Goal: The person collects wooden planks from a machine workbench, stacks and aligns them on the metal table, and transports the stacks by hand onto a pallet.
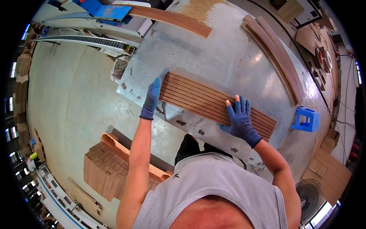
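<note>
A row of long brown wooden planks point(198, 94), pressed side by side with dark lines between them, lies slantwise on the metal tabletop point(225, 68) in front of me. My left hand point(154, 91), in a blue glove, rests flat against the left end of the row with its fingers stretched out. Toward the right end, my right hand point(241, 121) lies spread on top of the planks. Two of its fingertips poke bare out of the blue glove. Neither hand is closed around anything.
Long boards point(272, 57) lie along the table's right side, and another board point(171, 20) runs out from a machine point(118, 30) at the far left. A blue plastic stool point(306, 119) stands at the right. Stacked wood blocks point(105, 166) sit at the lower left, a fan point(308, 200) lower right.
</note>
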{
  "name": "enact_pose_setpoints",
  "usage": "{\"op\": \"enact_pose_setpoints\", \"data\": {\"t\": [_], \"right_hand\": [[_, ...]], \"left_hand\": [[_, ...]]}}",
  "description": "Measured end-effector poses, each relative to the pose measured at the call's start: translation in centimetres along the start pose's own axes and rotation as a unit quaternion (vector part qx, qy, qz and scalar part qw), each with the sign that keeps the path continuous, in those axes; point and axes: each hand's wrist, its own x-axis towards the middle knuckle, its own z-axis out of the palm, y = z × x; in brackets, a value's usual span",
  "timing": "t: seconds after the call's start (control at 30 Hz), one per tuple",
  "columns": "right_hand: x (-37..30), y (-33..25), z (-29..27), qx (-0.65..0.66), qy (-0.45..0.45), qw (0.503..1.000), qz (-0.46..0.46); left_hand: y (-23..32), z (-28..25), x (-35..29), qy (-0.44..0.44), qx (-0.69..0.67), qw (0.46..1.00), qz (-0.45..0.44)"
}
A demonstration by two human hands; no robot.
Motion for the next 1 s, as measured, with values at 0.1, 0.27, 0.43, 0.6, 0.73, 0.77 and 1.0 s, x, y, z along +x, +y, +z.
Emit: {"op": "enact_pose_setpoints", "data": {"t": [0.1,0.27,0.43,0.6,0.73,0.77,1.0], "right_hand": [[-0.1,0.1,-0.1,0.002,0.004,1.000,-0.001],[-0.1,0.7,0.5,-0.007,0.054,0.998,-0.030],[0.2,1.0,0.6,0.017,0.113,0.991,-0.070],[0.1,0.8,0.7,0.026,0.108,0.991,-0.072],[0.0,0.9,1.3,0.032,0.119,0.990,-0.065],[-0.2,1.0,1.3,0.031,0.118,0.991,-0.062],[-0.7,1.2,0.9,0.014,0.068,0.997,-0.042]], "left_hand": [[-0.1,0.2,-0.1,0.002,0.003,1.000,0.000],[-0.2,0.3,-0.2,-0.019,-0.006,1.000,-0.010],[0.5,0.2,-0.2,0.056,0.041,0.998,-0.007],[2.6,8.1,-0.7,0.154,0.430,0.844,0.281],[1.5,18.9,-3.0,0.023,0.542,0.812,0.214],[1.0,20.3,-3.1,0.029,0.551,0.809,0.204],[1.2,20.9,-3.0,0.019,0.577,0.799,0.171]]}}
